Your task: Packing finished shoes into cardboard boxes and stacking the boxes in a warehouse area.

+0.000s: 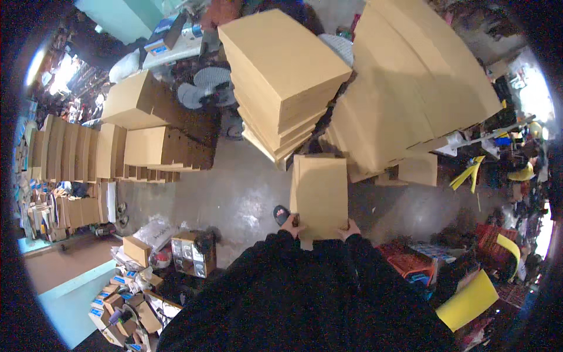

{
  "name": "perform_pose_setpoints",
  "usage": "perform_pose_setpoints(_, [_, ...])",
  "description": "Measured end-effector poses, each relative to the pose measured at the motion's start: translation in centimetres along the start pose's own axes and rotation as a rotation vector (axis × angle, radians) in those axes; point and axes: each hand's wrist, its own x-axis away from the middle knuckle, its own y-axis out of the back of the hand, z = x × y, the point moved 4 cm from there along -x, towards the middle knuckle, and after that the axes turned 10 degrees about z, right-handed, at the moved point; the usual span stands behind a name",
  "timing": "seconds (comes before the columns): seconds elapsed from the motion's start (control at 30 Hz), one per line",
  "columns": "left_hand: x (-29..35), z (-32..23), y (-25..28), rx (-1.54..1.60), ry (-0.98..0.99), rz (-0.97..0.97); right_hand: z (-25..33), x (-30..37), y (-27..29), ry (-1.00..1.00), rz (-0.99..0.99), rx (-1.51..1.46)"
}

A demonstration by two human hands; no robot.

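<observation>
Close in front of my body I hold a plain brown cardboard box (320, 196) between both hands. My left hand (291, 226) is closed on its near left corner, and my right hand (350, 229) grips the near right corner. The underside of the box and most of my fingertips are hidden. Just beyond its far edge rises a tall, slightly uneven stack of cardboard boxes (287, 56). Large cardboard sheets or cartons (410, 100) lean or lie to the right of that stack.
More stacked cartons (143, 146) line the left side, beside grey fans (211, 79). A black-sandalled foot (281, 215) shows on the grey floor (240, 193). Small boxes (193, 255) clutter the near left. Red crates (404, 258) and a yellow sheet (467, 300) lie near right.
</observation>
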Motion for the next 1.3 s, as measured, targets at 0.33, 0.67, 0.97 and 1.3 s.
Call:
perform_pose_setpoints(0.33, [1.9,-9.3,0.8,0.580,-0.121,-0.007,3.0,7.3,0.1,0.181,-0.218,-0.678])
perform_pose_setpoints(0.67, [6.0,-13.6,-0.5,0.410,-0.269,0.141,-2.6,4.3,2.7,0.362,-0.027,-0.703])
perform_pose_setpoints(0.97, [19.0,-16.4,1.3,0.775,-0.371,-0.132,-7.0,7.2,10.3,0.394,0.121,-0.079])
perform_pose_setpoints(1.3, [28.9,-20.6,14.4,0.811,-0.661,-0.695,-11.5,7.1,15.0,0.078,0.156,0.425])
